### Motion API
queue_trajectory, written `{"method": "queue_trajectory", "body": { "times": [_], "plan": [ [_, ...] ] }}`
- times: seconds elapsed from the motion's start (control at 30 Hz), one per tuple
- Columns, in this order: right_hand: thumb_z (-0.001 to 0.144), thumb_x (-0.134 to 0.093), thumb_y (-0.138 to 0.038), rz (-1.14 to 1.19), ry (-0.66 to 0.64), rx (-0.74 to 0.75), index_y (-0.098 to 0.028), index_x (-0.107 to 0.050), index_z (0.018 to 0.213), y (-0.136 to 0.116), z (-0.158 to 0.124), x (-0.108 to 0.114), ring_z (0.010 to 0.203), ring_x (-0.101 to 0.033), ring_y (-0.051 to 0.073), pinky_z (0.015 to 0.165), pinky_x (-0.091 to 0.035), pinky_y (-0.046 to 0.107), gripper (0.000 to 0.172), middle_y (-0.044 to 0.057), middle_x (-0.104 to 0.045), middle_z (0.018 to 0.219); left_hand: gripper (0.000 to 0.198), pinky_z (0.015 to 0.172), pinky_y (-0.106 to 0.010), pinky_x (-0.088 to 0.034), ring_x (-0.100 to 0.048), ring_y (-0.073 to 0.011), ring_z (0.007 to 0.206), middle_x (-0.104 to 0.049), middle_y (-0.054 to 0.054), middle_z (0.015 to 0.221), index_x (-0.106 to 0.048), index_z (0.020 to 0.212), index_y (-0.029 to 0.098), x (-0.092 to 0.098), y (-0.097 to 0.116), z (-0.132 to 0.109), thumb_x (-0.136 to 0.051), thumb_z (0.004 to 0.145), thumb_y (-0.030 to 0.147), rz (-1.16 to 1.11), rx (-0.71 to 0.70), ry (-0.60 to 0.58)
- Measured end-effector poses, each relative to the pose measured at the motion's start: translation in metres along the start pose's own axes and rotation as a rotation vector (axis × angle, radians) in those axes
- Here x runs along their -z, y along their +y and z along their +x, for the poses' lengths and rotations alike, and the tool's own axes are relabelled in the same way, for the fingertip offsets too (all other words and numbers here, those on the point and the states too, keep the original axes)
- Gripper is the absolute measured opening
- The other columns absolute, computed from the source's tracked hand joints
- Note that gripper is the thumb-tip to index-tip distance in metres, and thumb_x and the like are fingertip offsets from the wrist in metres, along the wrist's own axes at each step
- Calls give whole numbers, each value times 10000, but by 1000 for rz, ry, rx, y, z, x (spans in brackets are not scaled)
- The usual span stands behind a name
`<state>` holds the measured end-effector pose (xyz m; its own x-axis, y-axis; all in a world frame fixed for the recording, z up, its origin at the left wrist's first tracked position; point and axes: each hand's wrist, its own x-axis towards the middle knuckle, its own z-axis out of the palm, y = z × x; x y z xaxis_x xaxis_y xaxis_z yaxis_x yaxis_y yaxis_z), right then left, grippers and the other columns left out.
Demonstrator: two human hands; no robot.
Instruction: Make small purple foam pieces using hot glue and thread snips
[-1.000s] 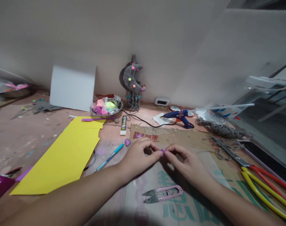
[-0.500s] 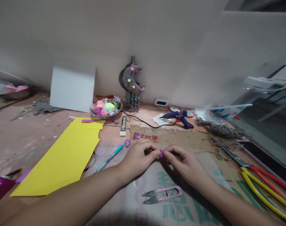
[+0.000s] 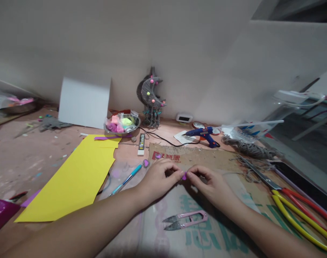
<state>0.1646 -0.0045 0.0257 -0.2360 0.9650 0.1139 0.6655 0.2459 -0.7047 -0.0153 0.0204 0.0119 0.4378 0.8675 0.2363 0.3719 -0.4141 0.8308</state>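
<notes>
On the left of the bench [image 3: 45, 157], a yellow paper sheet [image 3: 72, 175] lies flat, with a blue pen [image 3: 127, 179] to its right. Next, the left hand [image 3: 159, 177] has its grip clamped on a small purple piece [image 3: 184, 176], above cardboard [image 3: 206, 154]; thread snips [image 3: 176, 225] lie nearer the person. The right hand [image 3: 210, 184] has its fingertips at the piece's right edge; whether this grip is clamped, I cannot tell. Farther right lie red-and-yellow-handled scissors [image 3: 275, 185].

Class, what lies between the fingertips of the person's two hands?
In the head view, a small purple piece lies there, between the left hand and the right hand, at their fingertips.
</notes>
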Motion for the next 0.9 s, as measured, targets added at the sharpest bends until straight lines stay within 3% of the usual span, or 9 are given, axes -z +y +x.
{"method": "queue_trajectory", "body": {
  "times": [0.43, 0.57, 0.67, 0.77, 0.83, 0.9],
  "plan": [
    [843, -478, -359, 22, -50, -23, -175, -603, 718, -3, 1, 2, 616, -550, 137, 575, -429, 236, 255, 1, -613, 648, 146, 759, -276, -420, -570, -150, 786, -653, -9, 771, -633, 721, 178, 1, 2, 0, -522, 801, 228, -27, 16, -17],
    [874, -431, -389, 3, 22, -15, -181, -578, 743, -2, 2, 15, 617, -544, 139, 562, -428, 244, 286, 6, -591, 653, 170, 739, -263, -431, -580, -146, 768, -645, -9, 753, -619, 725, 178, 1, 0, 0, -505, 821, 259, -88, 40, 13],
    [834, -502, -423, -107, 130, 22, -193, -558, 755, 14, 10, 38, 654, -540, 153, 590, -426, 263, 249, 10, -584, 689, 192, 723, -257, -439, -586, -147, 765, -640, -16, 754, -612, 740, 171, 1, 0, 0, -487, 835, 282, -141, 73, 27],
    [794, -547, -445, -155, 259, 22, -200, -535, 800, 46, 27, 64, 653, -538, 160, 596, -434, 282, 245, 18, -575, 730, 191, 726, -262, -440, -583, -150, 776, -638, -24, 778, -607, 785, 166, 1, -1, 0, -476, 843, 291, -178, 94, 63],
    [753, -588, -438, -148, 403, 6, -191, -522, 940, 70, 42, 77, 771, -577, 199, 681, -466, 327, 317, 69, -598, 894, 188, 725, -267, -439, -579, -150, 771, -633, -24, 781, -597, 804, 164, 0, -2, 1, -474, 845, 301, -201, 110, 92],
    [736, -597, -435, -188, 424, -23, -168, -520, 1053, 90, 56, 85, 884, -588, 242, 759, -471, 372, 421, 119, -596, 1009, 190, 714, -268, -440, -574, -148, 757, -626, -23, 774, -583, 808, 163, 0, -3, 1, -470, 849, 310, -229, 129, 104]
  ]
}}
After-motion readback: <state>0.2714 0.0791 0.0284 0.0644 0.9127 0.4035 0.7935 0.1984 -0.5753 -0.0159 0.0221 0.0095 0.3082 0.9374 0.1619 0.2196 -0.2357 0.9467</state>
